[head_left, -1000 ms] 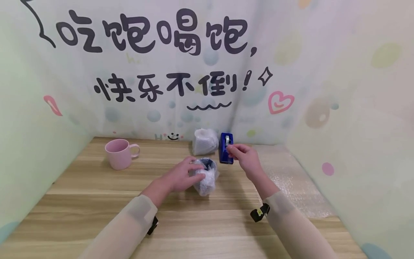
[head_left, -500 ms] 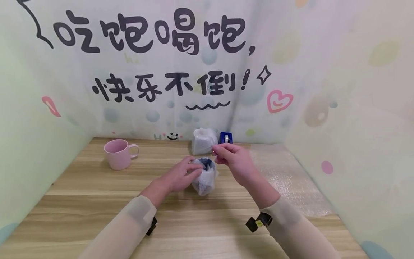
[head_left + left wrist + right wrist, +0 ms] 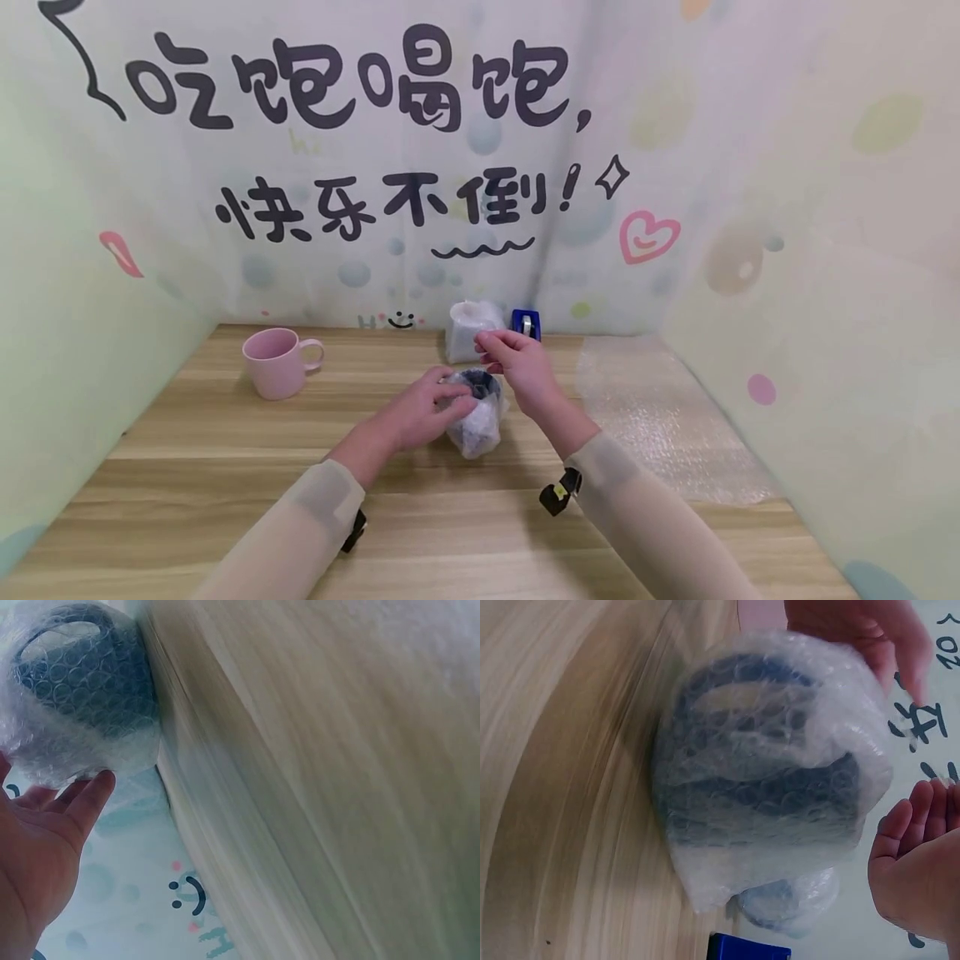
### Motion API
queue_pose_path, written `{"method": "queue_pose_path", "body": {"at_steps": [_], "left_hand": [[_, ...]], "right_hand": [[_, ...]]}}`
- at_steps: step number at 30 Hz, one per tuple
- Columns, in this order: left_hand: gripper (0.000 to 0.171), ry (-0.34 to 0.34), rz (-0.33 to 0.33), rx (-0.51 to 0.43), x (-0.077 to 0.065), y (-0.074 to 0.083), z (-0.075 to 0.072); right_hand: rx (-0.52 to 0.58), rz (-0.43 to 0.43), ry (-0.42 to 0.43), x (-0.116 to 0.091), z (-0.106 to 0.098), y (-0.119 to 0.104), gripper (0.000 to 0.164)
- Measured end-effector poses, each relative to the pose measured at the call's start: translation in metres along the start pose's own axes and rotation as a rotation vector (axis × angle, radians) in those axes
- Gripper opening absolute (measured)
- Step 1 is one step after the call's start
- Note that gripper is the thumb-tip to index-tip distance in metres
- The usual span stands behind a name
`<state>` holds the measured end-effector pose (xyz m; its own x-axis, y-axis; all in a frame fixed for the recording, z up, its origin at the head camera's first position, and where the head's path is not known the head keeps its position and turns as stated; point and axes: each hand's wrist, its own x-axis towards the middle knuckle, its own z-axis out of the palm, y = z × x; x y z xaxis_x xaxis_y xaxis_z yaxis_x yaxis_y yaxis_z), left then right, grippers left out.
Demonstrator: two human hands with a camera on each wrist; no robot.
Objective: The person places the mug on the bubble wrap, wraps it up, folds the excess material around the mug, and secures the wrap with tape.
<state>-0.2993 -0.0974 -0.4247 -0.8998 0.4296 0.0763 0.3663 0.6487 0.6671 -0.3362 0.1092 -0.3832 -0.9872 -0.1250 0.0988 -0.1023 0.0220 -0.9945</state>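
Note:
A dark blue mug wrapped in bubble wrap (image 3: 476,429) stands on the table, its handle showing through the wrap in the right wrist view. My left hand (image 3: 420,408) holds it from the left near the top, fingers bent over the rim; in the left wrist view, fingertips (image 3: 97,791) touch the wrap. Just above and right of the mug, my right hand (image 3: 525,371) has thumb and forefinger together, pinching what looks like a small clear piece of tape, barely visible. Behind that hand stands a blue tape dispenser (image 3: 527,323), partly hidden.
Another bubble-wrapped object (image 3: 468,333) stands at the back, beside the dispenser. A pink mug (image 3: 276,367) sits at the back left. Flat bubble wrap (image 3: 667,417) lies along the table's right side. A printed cloth wall (image 3: 337,275) closes off the back.
My right hand has moved left from the tape dispenser to above the wrapped mug. My left hand has stayed at the mug, almost unmoved.

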Motion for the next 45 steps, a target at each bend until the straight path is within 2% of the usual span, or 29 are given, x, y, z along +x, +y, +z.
{"method": "queue_pose_path", "body": {"at_steps": [4,7,14,19,22,27,30,32,35,37,40,42,45], "left_hand": [[0.064,0.031,-0.007,0.022,0.002,0.001,0.002],[0.062,0.053,0.001,0.018,0.002,0.001,0.003],[0.060,0.043,-0.028,0.005,0.004,0.002,0.004],[0.058,0.057,0.014,0.009,0.004,0.001,0.004],[0.056,0.067,0.042,0.008,0.003,0.002,0.004],[0.057,0.066,0.047,0.000,0.003,0.001,0.004],[0.057,0.062,0.037,0.002,0.003,0.000,0.005],[0.057,0.060,0.029,0.000,0.002,0.000,0.005],[0.058,0.059,0.025,-0.016,0.001,0.000,0.006],[0.058,0.056,0.027,-0.023,0.001,-0.001,0.006],[0.059,0.056,0.031,-0.024,0.000,-0.002,0.006],[0.058,0.061,0.036,-0.024,0.001,-0.003,0.007],[0.058,0.071,0.046,-0.019,0.001,-0.004,0.006]], "right_hand": [[-0.077,-0.006,0.014,0.005,0.001,0.003,0.025],[-0.152,-0.013,0.026,0.011,0.003,0.009,0.022],[-0.315,0.013,0.028,0.023,-0.001,0.032,0.020],[-0.372,0.019,0.017,0.023,-0.002,0.039,0.026],[-0.403,0.030,0.025,0.022,-0.002,0.039,0.026],[-0.477,0.054,0.009,0.023,-0.002,0.038,0.025],[-0.582,0.114,0.009,0.022,-0.003,0.032,0.033],[-0.649,0.139,0.045,0.021,-0.004,0.027,0.038],[-0.742,0.063,0.081,0.021,-0.007,0.021,0.036],[-0.797,-0.035,0.053,0.021,-0.009,0.020,0.026],[-0.890,-0.149,-0.095,0.021,-0.012,0.022,0.021],[-0.920,-0.172,-0.178,0.020,-0.012,0.023,0.022],[-0.924,-0.167,-0.224,0.021,-0.012,0.025,0.023]]}}
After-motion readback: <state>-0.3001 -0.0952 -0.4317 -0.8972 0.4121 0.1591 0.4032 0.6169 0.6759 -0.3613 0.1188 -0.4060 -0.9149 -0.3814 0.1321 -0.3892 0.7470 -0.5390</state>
